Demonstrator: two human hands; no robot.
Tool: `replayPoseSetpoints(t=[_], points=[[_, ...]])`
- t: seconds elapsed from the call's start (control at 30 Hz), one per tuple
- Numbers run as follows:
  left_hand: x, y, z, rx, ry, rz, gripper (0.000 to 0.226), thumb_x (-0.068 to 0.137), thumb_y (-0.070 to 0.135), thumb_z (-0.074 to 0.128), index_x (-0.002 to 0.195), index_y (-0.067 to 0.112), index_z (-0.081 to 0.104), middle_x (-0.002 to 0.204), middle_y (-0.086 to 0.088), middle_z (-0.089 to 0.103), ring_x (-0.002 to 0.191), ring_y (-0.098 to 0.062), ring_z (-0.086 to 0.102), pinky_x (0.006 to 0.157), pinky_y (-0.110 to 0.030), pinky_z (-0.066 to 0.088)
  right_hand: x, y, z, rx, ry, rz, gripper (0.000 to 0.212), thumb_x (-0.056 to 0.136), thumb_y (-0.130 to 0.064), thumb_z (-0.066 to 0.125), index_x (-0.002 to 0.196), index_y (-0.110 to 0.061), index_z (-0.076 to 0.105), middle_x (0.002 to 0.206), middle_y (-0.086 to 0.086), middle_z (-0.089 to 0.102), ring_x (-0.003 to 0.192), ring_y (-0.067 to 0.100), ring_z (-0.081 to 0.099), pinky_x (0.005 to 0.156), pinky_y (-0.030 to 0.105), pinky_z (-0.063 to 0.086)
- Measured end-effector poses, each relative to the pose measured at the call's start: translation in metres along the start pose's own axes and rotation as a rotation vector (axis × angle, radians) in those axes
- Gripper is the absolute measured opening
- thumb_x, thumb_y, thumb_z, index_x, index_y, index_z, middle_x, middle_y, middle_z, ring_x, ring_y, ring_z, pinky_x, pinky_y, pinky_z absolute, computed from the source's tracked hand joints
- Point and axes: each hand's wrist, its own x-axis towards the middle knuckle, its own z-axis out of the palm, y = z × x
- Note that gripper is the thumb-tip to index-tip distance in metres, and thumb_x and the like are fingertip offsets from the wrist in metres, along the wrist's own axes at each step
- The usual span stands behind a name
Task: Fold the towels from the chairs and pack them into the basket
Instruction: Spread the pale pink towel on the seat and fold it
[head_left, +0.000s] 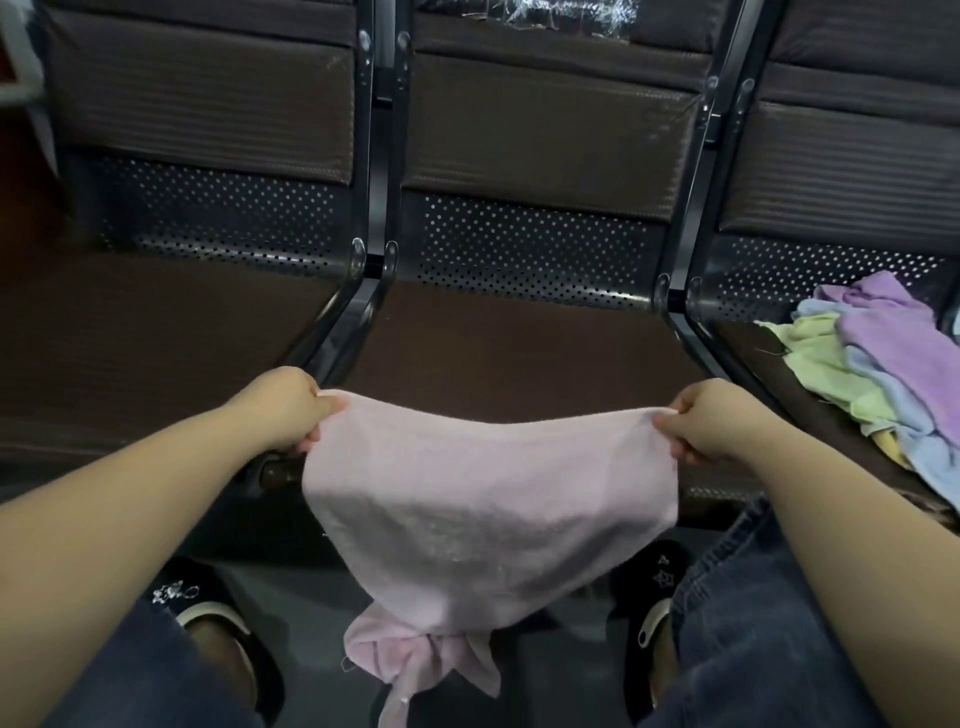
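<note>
A person's left hand (283, 410) and right hand (711, 421) each pinch a top corner of a pink towel (467, 499), held in the air before the middle chair seat (519, 353). It hangs soft, light and limp, bunched below; corners give the surest grip.

My forearms are bare up to my left hand (283, 410) and right hand (714, 418), and below them I wear dark blue jeans (769, 613) and black slippers (200, 597) with small white decorations.
</note>
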Motion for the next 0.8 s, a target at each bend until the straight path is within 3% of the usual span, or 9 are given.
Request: replayPoseSetpoints(t=[0.1,0.2,0.27,0.33,0.4,0.47,0.5,0.6,0.8], points=[[0.007,0.009,0.011,-0.493,0.009,-0.074,0.037,0.102,0.018,0.041,0.132,-0.005,0.044,0.091,-0.019,0.069,0.072,-0.026,0.064,0.065,-0.035,0.051,0.003,-0.006,0.006,0.548,-0.03,0.141,0.009,0.102,-0.014,0.04,0.103,-0.008,0.047,0.053,0.007,0.065,0.042,0.014,0.059,0.037,0.018,0.045],[0.014,0.014,0.021,-0.515,0.109,0.034,0.042,0.1,0.02,0.045,0.138,0.004,0.039,0.107,-0.011,0.067,0.095,-0.027,0.065,0.086,-0.045,0.052,0.011,-0.006,0.012,0.743,0.115,0.165,0.017,0.1,-0.01,0.04,0.116,-0.006,0.044,0.091,0.017,0.067,0.071,0.022,0.065,0.052,0.027,0.055],[0.008,0.019,0.028,-0.366,0.071,0.103,0.053,0.097,0.03,0.051,0.143,0.013,0.033,0.129,-0.007,0.057,0.11,-0.026,0.058,0.094,-0.039,0.047,0.011,-0.009,0.017,0.526,0.152,0.132,0.035,0.097,-0.018,0.049,0.129,-0.004,0.045,0.116,0.018,0.062,0.1,0.029,0.062,0.079,0.035,0.053],[0.0,0.022,0.043,-0.221,-0.104,0.125,0.084,0.094,0.043,0.053,0.153,0.018,-0.003,0.154,-0.007,0.028,0.12,-0.025,0.051,0.097,-0.034,0.041,-0.003,-0.02,0.023,0.293,-0.003,0.069,0.071,0.095,-0.033,0.054,0.15,-0.009,0.017,0.141,0.017,0.046,0.12,0.032,0.052,0.09,0.031,0.041],[-0.007,0.024,0.057,0.106,-0.188,0.163,0.093,0.092,0.057,0.044,0.15,0.018,-0.018,0.16,-0.01,0.005,0.136,-0.028,0.034,0.109,-0.036,0.032,-0.014,-0.031,0.033,0.15,-0.188,0.03,0.091,0.093,-0.047,0.052,0.152,-0.013,-0.009,0.155,0.014,0.025,0.133,0.032,0.04,0.1,0.032,0.035],[-0.01,0.023,0.067,0.404,-0.186,0.183,0.09,0.092,0.066,0.029,0.151,0.012,-0.014,0.159,-0.012,-0.014,0.148,-0.028,-0.004,0.12,-0.038,0.005,-0.017,-0.036,0.05,-0.065,-0.293,-0.008,0.093,0.091,-0.062,0.04,0.152,-0.014,-0.011,0.16,0.011,0.001,0.145,0.031,0.014,0.115,0.039,0.018],[-0.012,0.025,0.069,0.472,-0.192,0.167,0.09,0.092,0.068,0.024,0.151,0.01,-0.013,0.158,-0.012,-0.019,0.147,-0.027,-0.013,0.119,-0.037,-0.002,-0.016,-0.036,0.058,-0.156,-0.312,-0.012,0.093,0.09,-0.068,0.033,0.152,-0.014,-0.01,0.16,0.01,-0.008,0.147,0.03,0.0,0.118,0.043,0.008],[-0.011,0.028,0.072,0.504,-0.185,0.124,0.095,0.09,0.072,0.019,0.15,0.007,-0.014,0.157,-0.013,-0.022,0.146,-0.028,-0.017,0.119,-0.038,-0.006,-0.011,-0.04,0.071,-0.209,-0.31,0.041,0.093,0.087,-0.075,0.021,0.151,-0.017,-0.013,0.158,0.01,-0.021,0.146,0.03,-0.015,0.117,0.049,-0.006],[0.004,0.037,0.072,0.52,-0.185,0.11,0.096,0.089,0.073,0.017,0.15,0.005,-0.014,0.157,-0.014,-0.021,0.146,-0.027,-0.016,0.119,-0.038,-0.005,0.006,-0.041,0.066,-0.181,-0.306,0.062,0.093,0.086,-0.076,0.023,0.152,-0.021,-0.013,0.157,0.007,-0.022,0.145,0.029,-0.017,0.116,0.05,-0.008]])
